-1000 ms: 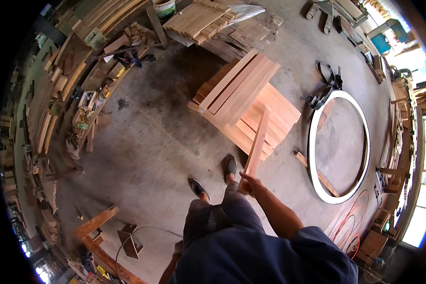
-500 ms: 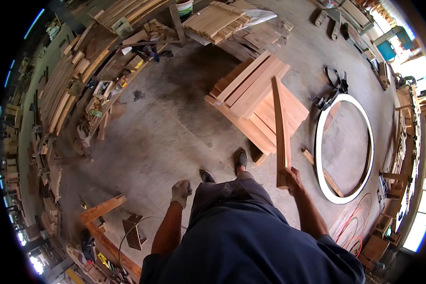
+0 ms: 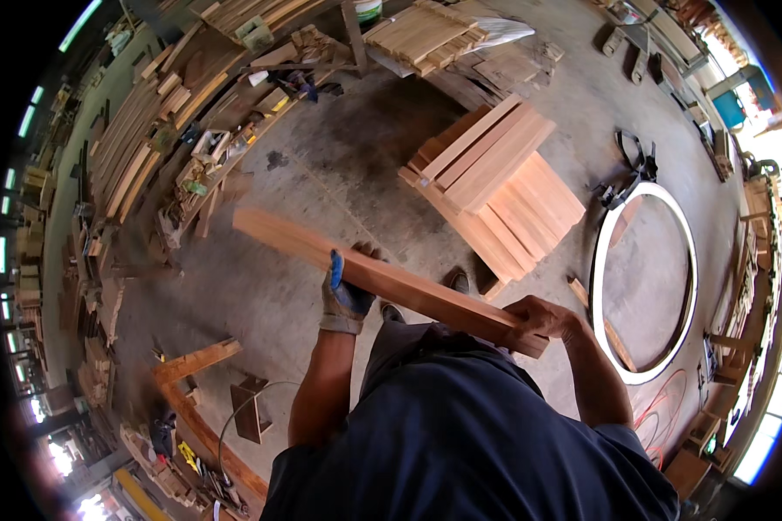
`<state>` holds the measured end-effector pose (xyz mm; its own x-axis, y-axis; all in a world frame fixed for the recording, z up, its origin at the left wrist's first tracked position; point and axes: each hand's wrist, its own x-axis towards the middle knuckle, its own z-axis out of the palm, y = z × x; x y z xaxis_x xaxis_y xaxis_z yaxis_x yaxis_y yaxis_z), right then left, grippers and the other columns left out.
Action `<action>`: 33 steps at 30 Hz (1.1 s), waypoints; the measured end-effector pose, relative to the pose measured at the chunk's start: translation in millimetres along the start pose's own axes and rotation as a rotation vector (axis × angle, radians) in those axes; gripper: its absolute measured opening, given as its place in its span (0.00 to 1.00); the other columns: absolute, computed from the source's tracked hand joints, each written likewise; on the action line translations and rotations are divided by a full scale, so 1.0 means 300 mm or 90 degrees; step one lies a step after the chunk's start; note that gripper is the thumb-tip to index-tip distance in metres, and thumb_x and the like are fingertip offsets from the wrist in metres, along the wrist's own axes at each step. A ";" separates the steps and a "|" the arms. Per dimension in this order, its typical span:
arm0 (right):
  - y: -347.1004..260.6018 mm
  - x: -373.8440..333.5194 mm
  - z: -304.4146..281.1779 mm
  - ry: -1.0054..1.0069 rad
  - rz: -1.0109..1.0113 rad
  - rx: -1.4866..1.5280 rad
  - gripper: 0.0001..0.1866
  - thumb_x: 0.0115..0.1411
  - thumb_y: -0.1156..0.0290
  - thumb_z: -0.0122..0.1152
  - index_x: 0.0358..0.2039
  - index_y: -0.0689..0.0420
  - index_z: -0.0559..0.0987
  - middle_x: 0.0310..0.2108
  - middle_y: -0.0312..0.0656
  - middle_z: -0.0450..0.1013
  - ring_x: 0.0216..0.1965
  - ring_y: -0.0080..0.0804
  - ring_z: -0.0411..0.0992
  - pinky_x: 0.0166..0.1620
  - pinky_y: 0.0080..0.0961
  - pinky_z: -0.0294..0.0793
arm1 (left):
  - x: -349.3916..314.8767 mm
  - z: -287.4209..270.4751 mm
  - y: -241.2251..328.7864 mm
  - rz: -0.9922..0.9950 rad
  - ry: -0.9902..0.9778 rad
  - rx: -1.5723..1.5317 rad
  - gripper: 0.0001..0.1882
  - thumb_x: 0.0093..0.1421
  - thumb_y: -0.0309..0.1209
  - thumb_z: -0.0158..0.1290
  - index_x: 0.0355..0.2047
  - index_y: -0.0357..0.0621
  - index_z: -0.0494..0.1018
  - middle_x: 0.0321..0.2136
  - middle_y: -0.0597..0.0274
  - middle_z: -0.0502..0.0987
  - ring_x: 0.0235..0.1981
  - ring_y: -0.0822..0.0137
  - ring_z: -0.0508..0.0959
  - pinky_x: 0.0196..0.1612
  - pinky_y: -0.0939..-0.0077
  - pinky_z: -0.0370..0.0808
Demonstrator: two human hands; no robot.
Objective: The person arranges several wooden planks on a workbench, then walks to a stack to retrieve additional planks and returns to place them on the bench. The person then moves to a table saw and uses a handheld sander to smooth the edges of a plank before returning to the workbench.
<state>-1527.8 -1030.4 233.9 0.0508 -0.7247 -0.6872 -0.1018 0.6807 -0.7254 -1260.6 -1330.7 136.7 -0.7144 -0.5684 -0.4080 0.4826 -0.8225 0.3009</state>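
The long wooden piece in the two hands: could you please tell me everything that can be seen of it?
The long wooden piece is straight and narrow, with squared edges, and looks like bare reddish-brown timber. It is held above the floor, slanting across the picture from upper left to lower right. The gloved left hand grips it partway along; the bare right hand grips it near its right end. The hands hide small parts of it.
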 end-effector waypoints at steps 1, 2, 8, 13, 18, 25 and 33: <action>-0.025 0.018 -0.006 0.008 0.031 -0.058 0.25 0.48 0.58 0.74 0.42 0.62 0.84 0.31 0.37 0.78 0.34 0.25 0.74 0.40 0.27 0.73 | -0.036 -0.043 0.001 0.025 0.015 0.011 0.35 0.61 0.53 0.61 0.55 0.36 0.70 0.50 0.51 0.76 0.54 0.50 0.75 0.62 0.50 0.70; -0.041 0.031 -0.009 0.017 0.063 -0.116 0.24 0.49 0.57 0.75 0.41 0.61 0.84 0.30 0.36 0.78 0.34 0.24 0.74 0.40 0.27 0.72 | -0.067 -0.071 0.001 0.049 0.030 0.020 0.35 0.60 0.53 0.62 0.55 0.36 0.70 0.50 0.51 0.76 0.54 0.50 0.75 0.62 0.50 0.70; 0.102 0.145 -0.039 0.290 -0.030 0.152 0.19 0.59 0.63 0.74 0.46 0.60 0.83 0.39 0.39 0.81 0.41 0.25 0.76 0.44 0.24 0.76 | -0.137 -0.087 -0.005 0.153 0.066 -0.042 0.28 0.62 0.47 0.62 0.52 0.40 0.70 0.48 0.56 0.75 0.54 0.53 0.74 0.62 0.52 0.69; 0.120 0.198 -0.068 0.354 -0.010 0.454 0.22 0.64 0.63 0.68 0.54 0.62 0.78 0.43 0.43 0.80 0.43 0.28 0.78 0.46 0.23 0.78 | -0.119 -0.119 0.036 0.194 0.040 -0.088 0.22 0.64 0.41 0.60 0.51 0.40 0.73 0.47 0.54 0.77 0.54 0.51 0.75 0.62 0.53 0.71; 0.194 0.230 -0.020 0.327 -0.071 0.502 0.23 0.67 0.61 0.65 0.56 0.63 0.76 0.47 0.44 0.79 0.46 0.30 0.79 0.49 0.26 0.79 | -0.124 -0.092 0.042 0.197 0.075 -0.074 0.20 0.64 0.38 0.60 0.50 0.38 0.74 0.47 0.51 0.77 0.54 0.48 0.75 0.63 0.51 0.71; 0.252 0.238 0.055 0.348 -0.044 0.599 0.22 0.69 0.60 0.61 0.57 0.61 0.76 0.49 0.43 0.78 0.48 0.32 0.77 0.51 0.29 0.78 | -0.124 -0.141 0.020 0.153 -0.010 -0.069 0.22 0.61 0.36 0.62 0.51 0.36 0.72 0.49 0.51 0.76 0.56 0.49 0.73 0.65 0.50 0.68; 0.226 0.208 0.021 0.332 -0.136 0.626 0.18 0.71 0.62 0.57 0.55 0.61 0.76 0.48 0.44 0.78 0.48 0.34 0.78 0.52 0.30 0.78 | -0.131 -0.057 0.007 0.144 0.011 -0.042 0.27 0.60 0.35 0.61 0.57 0.36 0.68 0.52 0.51 0.74 0.60 0.49 0.70 0.67 0.52 0.66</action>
<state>-1525.2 -1028.8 141.6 -0.4705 -0.6349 -0.6128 0.6963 0.1593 -0.6998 -1222.8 -1310.4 138.7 -0.5758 -0.7381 -0.3515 0.6620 -0.6733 0.3294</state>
